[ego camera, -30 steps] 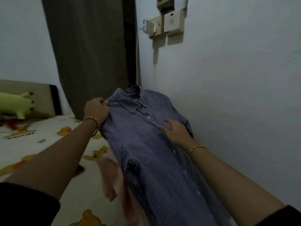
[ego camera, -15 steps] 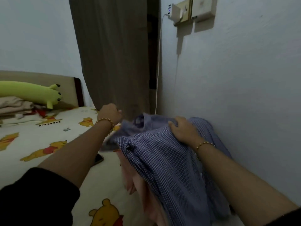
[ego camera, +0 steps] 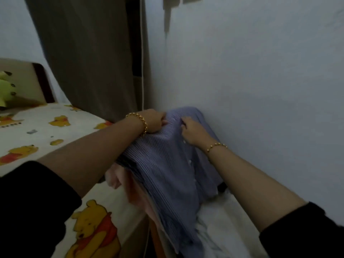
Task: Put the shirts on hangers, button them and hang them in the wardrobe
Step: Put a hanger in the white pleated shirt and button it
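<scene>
A blue checked shirt (ego camera: 167, 170) lies draped over the bed's right edge, close to the wall, with its white buttons running down the front. My left hand (ego camera: 153, 121) grips the cloth near the shirt's top. Just to the right, my right hand (ego camera: 193, 132) pinches the fabric beside the button row. A pink garment (ego camera: 122, 181) sticks out from under the shirt on the left. No hanger shows; the shirt's collar is hidden by my hands.
The bed (ego camera: 55, 131) with a cartoon-bear sheet fills the left. A brown curtain (ego camera: 89, 53) hangs behind, with a white cable (ego camera: 143, 53) beside it. A pale wall (ego camera: 251, 90) stands close on the right. White cloth (ego camera: 223, 229) lies below the shirt. A green plush toy (ego camera: 4, 90) sits far left.
The shirt has come down from upright to lying low over the bed's edge. Both hands moved down and closer together at its top. The view dropped lower.
</scene>
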